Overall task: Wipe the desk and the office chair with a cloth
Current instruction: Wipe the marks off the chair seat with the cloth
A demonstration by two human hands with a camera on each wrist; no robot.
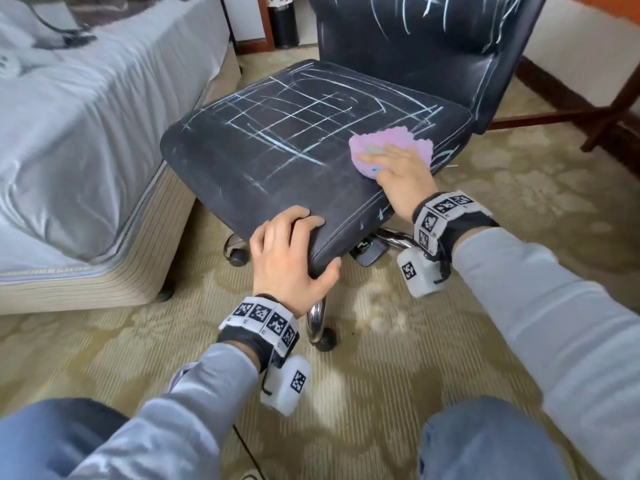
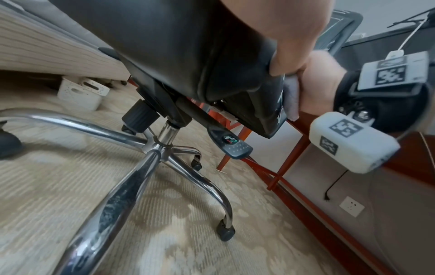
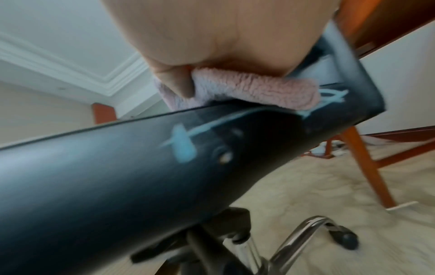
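The black office chair seat [image 1: 277, 143] is covered in pale chalk-like lines, and so is its backrest [image 1: 415, 36]. A pink cloth [image 1: 391, 140] lies on the seat's right side. My right hand [image 1: 401, 168] presses flat on it, fingers spread. In the right wrist view the cloth [image 3: 259, 91] is bunched under the palm at the seat's edge [image 3: 141, 158], beside blue smears. My left hand [image 1: 294, 251] grips the seat's near front corner, fingers on top and thumb on the side. The left wrist view shows the thumb [image 2: 289, 37] against the seat's underside [image 2: 164, 46].
A bed [image 1: 69, 133] stands close on the left. The chair's chrome base [image 1: 318, 320] with castors spreads over the patterned carpet. Red-brown desk legs [image 1: 606, 109] are at the right, a black bin [image 1: 284, 22] behind. A white basket [image 2: 82, 93] sits under the bed.
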